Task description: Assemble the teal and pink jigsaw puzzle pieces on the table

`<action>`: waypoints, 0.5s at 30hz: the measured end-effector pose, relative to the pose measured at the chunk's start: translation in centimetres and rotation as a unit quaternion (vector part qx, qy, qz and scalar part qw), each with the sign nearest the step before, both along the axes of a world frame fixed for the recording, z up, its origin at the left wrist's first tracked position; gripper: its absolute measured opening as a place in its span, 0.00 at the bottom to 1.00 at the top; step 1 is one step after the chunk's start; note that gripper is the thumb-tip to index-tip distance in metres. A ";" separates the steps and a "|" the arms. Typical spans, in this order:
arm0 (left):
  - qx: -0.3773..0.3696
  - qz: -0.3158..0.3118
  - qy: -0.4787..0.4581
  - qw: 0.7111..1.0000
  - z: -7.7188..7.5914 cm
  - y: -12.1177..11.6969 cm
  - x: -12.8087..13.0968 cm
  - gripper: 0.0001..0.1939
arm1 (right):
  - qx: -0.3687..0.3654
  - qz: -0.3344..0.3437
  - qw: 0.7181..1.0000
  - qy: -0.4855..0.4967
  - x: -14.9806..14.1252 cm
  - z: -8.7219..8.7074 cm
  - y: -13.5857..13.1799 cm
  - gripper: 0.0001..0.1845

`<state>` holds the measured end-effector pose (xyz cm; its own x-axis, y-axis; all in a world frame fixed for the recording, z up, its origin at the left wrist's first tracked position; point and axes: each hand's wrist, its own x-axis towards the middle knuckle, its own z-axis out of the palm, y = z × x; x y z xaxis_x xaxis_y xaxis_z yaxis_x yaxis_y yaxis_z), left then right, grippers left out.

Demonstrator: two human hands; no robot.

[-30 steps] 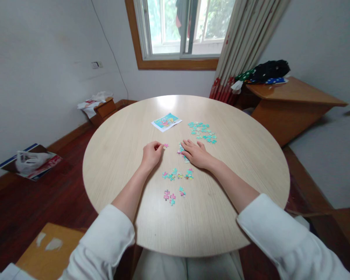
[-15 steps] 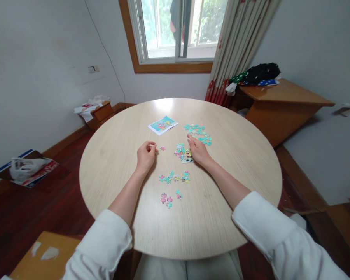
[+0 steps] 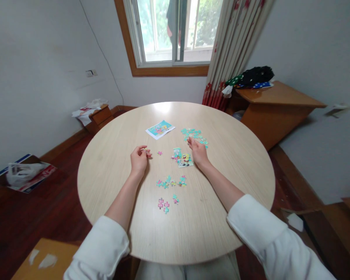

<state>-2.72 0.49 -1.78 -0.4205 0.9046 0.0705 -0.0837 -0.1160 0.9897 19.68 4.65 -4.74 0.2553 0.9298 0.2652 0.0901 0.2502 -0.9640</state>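
Observation:
My left hand is closed in a pinch on a small jigsaw puzzle piece, of which only a yellowish bit shows between the fingers. Just right of it lies a single pink puzzle piece. Beside the joined puzzle section, which shows a yellow cartoon figure, rests my right hand, its fingers stretched out and nothing seen in them. Beyond that hand spreads a group of loose turquoise pieces. Nearer to me are a row of mixed pieces and several pink and turquoise pieces.
A printed picture lies toward the far side of the round table. A wooden desk with dark cloth on it stands at the right. A cardboard box is at the lower left.
My left hand has drawn slightly left with its fingers loosened a little around the piece. My right hand has shifted a little off the joined section, showing more of it. The view has tilted slightly.

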 end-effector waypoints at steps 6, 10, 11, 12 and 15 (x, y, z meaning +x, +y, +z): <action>0.001 0.003 -0.029 1.000 0.2 -0.2 0.0 0.06 | -0.017 -0.016 0.996 0.089 0.4 0.2 0.3 0.21; -0.005 -0.002 -0.038 0.999 0.5 -0.4 0.0 0.06 | -0.017 -0.011 0.996 0.090 0.3 0.3 0.1 0.21; -0.006 -0.005 -0.036 0.999 0.5 -0.4 0.1 0.06 | -0.017 -0.011 0.996 0.088 0.2 0.3 0.1 0.21; -0.007 -0.008 -0.033 0.999 0.5 -0.4 0.1 0.06 | -0.016 -0.011 0.996 0.085 0.2 0.3 0.0 0.22; -0.009 -0.013 -0.016 1.000 0.5 -0.5 0.1 0.06 | -0.014 -0.008 0.997 0.076 0.1 0.3 -0.1 0.22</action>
